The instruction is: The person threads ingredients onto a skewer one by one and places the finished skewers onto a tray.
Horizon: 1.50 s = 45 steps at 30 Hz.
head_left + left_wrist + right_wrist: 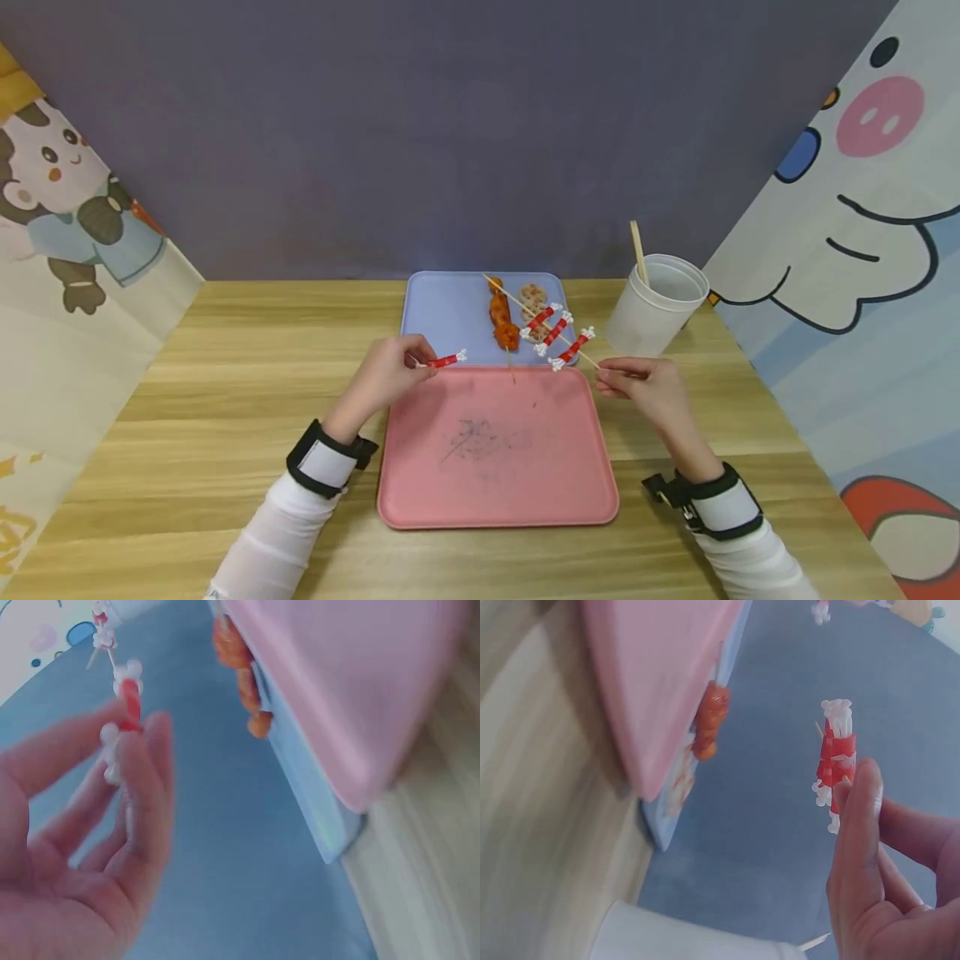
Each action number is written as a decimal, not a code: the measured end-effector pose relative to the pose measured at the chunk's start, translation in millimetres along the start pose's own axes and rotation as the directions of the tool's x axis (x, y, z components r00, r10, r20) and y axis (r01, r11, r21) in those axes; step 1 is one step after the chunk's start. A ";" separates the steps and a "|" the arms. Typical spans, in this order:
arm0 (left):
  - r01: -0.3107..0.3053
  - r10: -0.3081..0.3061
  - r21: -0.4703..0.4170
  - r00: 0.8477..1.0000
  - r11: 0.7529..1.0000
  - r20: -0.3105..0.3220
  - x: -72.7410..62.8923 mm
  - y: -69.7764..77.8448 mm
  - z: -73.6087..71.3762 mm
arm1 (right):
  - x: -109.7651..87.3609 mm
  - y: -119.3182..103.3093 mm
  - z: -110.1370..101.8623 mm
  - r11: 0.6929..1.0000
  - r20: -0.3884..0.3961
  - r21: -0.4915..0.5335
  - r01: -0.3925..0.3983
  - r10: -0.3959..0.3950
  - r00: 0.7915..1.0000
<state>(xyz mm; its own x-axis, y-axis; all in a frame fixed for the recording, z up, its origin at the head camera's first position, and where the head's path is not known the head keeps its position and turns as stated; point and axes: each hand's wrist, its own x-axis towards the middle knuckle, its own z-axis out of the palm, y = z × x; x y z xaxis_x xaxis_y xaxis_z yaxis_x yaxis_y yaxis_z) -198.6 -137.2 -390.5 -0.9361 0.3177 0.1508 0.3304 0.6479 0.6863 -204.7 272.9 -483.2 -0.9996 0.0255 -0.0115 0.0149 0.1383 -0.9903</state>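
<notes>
My left hand (384,373) pinches a single enoki mushroom roll (446,361), white stems bound in a red wrap, between thumb and fingers over the join of the two trays. In the left wrist view this roll (130,701) points up and away from the fingertips. My right hand (654,390) pinches the near end of a thin wooden skewer (589,361), which slants up to the left. Three similar enoki rolls (556,332) are threaded across it, spaced side by side. From the right wrist view they line up as one red-and-white cluster (838,754) beyond the fingertips.
A pink tray (495,492) with dark marks lies in front. Behind it, a blue tray (446,308) bears a skewer of orange-red sauced pieces (499,312) and pale lotus root slices (533,294). A white tub (637,321) with wooden sticks (638,250) stands at right.
</notes>
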 end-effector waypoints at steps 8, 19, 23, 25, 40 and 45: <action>0.031 -0.056 -0.094 0.961 0.995 -0.270 12.0 11.3 -1.1 | -44.2 -106.4 39.4 0.988 0.030 -0.153 -0.034 0.039 0.999; 0.002 -0.113 -0.220 0.861 0.975 -0.496 22.7 23.0 -3.0 | -56.8 -119.0 49.9 0.988 0.061 -0.145 0.047 -0.039 0.997; 0.013 -0.148 -0.250 0.837 0.968 -0.526 27.1 26.5 -4.9 | -63.5 -123.3 51.8 0.986 0.067 -0.151 0.072 -0.063 0.996; 0.010 -0.159 -0.266 0.825 0.964 -0.543 29.5 28.0 -6.1 | -66.1 -125.1 52.7 0.986 0.073 -0.147 0.083 -0.073 0.995; -0.061 -0.146 -0.284 0.746 0.957 -0.650 39.3 33.6 -16.0 | -76.6 -129.9 57.1 0.987 0.099 -0.141 0.073 -0.060 0.993; -0.060 -0.144 -0.281 0.746 0.958 -0.650 39.4 35.1 -17.0 | -76.8 -129.0 57.5 0.988 0.104 -0.140 0.070 -0.056 0.993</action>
<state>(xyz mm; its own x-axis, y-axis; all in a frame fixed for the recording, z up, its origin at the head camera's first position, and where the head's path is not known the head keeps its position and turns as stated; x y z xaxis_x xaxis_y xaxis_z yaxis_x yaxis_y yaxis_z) -226.0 -113.7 -348.4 -0.8239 -0.3066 0.4766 0.3392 0.4069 0.8482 -131.2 196.2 -362.5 -0.9959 -0.0853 0.0295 -0.0521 0.2765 -0.9596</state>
